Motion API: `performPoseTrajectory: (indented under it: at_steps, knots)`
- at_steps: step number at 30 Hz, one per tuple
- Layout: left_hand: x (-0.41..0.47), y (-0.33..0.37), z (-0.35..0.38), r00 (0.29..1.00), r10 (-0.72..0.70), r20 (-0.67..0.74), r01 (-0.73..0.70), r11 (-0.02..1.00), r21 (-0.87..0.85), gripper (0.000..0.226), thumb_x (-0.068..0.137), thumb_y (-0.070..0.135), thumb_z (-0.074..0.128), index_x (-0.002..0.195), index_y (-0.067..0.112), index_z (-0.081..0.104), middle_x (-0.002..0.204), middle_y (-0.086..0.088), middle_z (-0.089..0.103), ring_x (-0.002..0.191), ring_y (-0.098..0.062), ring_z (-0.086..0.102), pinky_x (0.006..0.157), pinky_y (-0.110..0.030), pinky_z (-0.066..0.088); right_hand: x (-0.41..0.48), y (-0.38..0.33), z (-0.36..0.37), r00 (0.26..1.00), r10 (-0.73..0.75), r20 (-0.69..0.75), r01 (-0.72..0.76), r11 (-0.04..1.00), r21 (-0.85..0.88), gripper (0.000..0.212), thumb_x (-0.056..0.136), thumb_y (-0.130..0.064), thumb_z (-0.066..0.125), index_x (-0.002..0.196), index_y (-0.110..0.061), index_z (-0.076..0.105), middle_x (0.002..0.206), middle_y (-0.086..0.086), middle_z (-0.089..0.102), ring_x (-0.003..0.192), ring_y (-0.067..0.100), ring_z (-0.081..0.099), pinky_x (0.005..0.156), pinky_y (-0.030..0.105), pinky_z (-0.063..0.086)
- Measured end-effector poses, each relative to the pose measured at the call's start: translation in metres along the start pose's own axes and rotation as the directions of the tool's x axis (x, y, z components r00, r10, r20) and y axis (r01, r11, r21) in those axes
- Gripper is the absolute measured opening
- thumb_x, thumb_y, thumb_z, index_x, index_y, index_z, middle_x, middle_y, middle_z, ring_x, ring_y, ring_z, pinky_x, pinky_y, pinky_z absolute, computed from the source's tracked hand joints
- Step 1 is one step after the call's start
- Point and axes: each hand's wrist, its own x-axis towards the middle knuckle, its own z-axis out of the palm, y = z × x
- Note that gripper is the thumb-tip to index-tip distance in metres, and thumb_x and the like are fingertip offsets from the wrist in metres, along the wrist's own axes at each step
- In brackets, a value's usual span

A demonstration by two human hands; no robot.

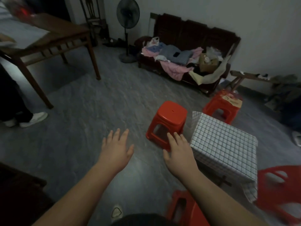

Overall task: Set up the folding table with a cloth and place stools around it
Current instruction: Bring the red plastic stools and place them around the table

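Your left hand (114, 147) and right hand (179, 152): both flat, fingers spread apart, holding nothing. Right fingertips overlap lower edge of first stool (167, 118); contact unclear. Folding table (224, 180) stands under checked cloth (224, 144), at right hand's 3 o'clock. Round table: first stool at 10 o'clock, second stool (223, 106) at 12, third stool (184, 207) at 7, fourth stool (280, 193) at 4, blurred.

No legible text in view. Far stool (218, 110): pale label (233, 100) on the seat with some red print, too blurred to read.
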Motion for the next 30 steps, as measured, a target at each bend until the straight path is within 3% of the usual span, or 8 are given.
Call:
performPoseTrajectory:
  at_steps: [5, 11, 20, 30]
  knots:
    - [0.073, -0.068, -0.035, 0.999, -0.04, -0.001, 0.04, 0.999, 0.0, 0.073, 0.097, 0.056, 0.039, 0.158, 0.025, 0.015, 0.165, -0.01, 0.016, 0.151, -0.033, 0.013, 0.121, -0.052, 0.017, 0.081, -0.066, 0.01, 1.0, 0.019, 0.015, -0.019, 0.999, 0.037, 0.07, 0.095, -0.044, 0.048, 0.157, -0.023, 0.022, 0.164, 0.006, 0.021, 0.151, 0.029, 0.015, 0.121, 0.05, 0.019]
    - [0.149, -0.103, -0.044, 0.998, -0.05, 0.025, 0.05, 0.999, -0.015, 0.071, 0.097, 0.054, 0.043, 0.157, 0.025, 0.019, 0.164, -0.011, 0.017, 0.151, -0.033, 0.014, 0.121, -0.052, 0.017, 0.161, -0.085, 0.017, 0.997, 0.074, 0.016, -0.075, 0.994, 0.08, 0.069, 0.095, -0.042, 0.05, 0.156, -0.022, 0.025, 0.163, 0.009, 0.025, 0.15, 0.031, 0.018, 0.121, 0.049, 0.019]
    - [0.313, -0.095, -0.032, 0.997, 0.004, 0.071, -0.006, 0.999, 0.031, 0.072, 0.097, 0.055, 0.042, 0.158, 0.025, 0.016, 0.164, -0.01, 0.019, 0.15, -0.032, 0.016, 0.12, -0.051, 0.021, 0.318, -0.065, 0.036, 0.998, 0.057, 0.037, -0.061, 0.991, 0.119, 0.071, 0.095, -0.044, 0.048, 0.157, -0.022, 0.021, 0.163, 0.007, 0.023, 0.151, 0.029, 0.014, 0.122, 0.046, 0.018]
    - [0.515, -0.084, -0.065, 0.995, -0.06, 0.074, 0.053, 0.994, 0.094, 0.073, 0.097, 0.056, 0.041, 0.158, 0.025, 0.015, 0.164, -0.01, 0.019, 0.15, -0.032, 0.018, 0.119, -0.051, 0.021, 0.54, -0.046, 0.021, 0.991, -0.026, 0.128, 0.023, 0.999, 0.03, 0.073, 0.096, -0.05, 0.044, 0.158, -0.022, 0.017, 0.165, 0.01, 0.018, 0.152, 0.03, 0.013, 0.122, 0.047, 0.02]
